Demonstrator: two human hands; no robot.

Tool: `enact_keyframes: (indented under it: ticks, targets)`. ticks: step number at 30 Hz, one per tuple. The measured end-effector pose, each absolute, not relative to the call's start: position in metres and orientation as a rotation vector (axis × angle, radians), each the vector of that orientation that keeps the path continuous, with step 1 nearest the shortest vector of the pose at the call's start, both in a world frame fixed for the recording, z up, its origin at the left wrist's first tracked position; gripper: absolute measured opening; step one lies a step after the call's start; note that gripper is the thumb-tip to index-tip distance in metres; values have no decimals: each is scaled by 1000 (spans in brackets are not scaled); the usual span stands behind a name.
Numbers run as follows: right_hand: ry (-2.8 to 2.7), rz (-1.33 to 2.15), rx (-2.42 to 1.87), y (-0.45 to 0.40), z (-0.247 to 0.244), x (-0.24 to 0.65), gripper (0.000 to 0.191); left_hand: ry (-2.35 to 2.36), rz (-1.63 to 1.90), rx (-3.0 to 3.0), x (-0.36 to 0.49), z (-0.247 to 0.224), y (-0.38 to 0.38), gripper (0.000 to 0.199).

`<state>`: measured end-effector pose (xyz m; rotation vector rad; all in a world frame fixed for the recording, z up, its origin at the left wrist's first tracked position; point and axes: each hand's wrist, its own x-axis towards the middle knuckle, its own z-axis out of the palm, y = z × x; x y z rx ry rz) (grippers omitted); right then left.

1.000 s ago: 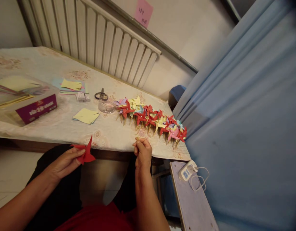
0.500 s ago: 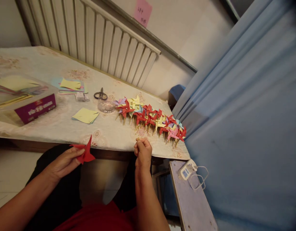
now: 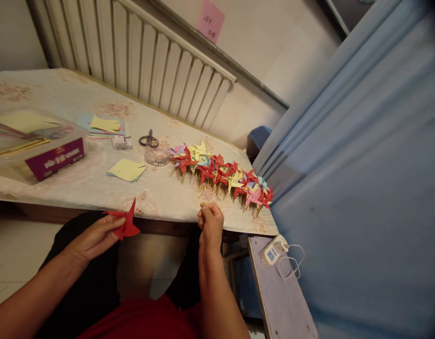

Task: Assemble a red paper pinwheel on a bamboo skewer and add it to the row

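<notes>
My left hand point(image 3: 99, 237) pinches a red paper pinwheel point(image 3: 130, 225) just off the table's front edge, its pointed blades spread out. At the front edge of the table, my right hand point(image 3: 211, 221) is closed, fingertips together; a small yellowish tip shows at them, too small to make out. Beyond it stand several finished pinwheels point(image 3: 221, 176) on thin sticks, in red, yellow, pink, purple and blue. Cut yellow paper squares point(image 3: 126, 169) lie on the tablecloth between the hands and a clear round dish point(image 3: 157, 157).
Black scissors point(image 3: 149, 140) lie behind the dish. Further left are stacked coloured papers point(image 3: 104, 125), small boxes point(image 3: 122, 142) and a clear bin with a purple label point(image 3: 55, 162). A white plug adapter with a cable point(image 3: 274, 250) rests on a stool point(image 3: 284, 301) at the right.
</notes>
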<state>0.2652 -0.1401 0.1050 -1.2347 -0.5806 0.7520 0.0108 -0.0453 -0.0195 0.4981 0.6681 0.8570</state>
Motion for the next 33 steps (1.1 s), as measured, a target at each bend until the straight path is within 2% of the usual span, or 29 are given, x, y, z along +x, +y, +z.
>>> enact_keyframes:
  ticks: [9,33]
  targets:
    - [-575,775,-1238,-140,107,264,16,674,833,538,10,-24,-43,15]
    - [-590,755,-1207,-140,103,265,13,660,847,498,12,-16,-46,22]
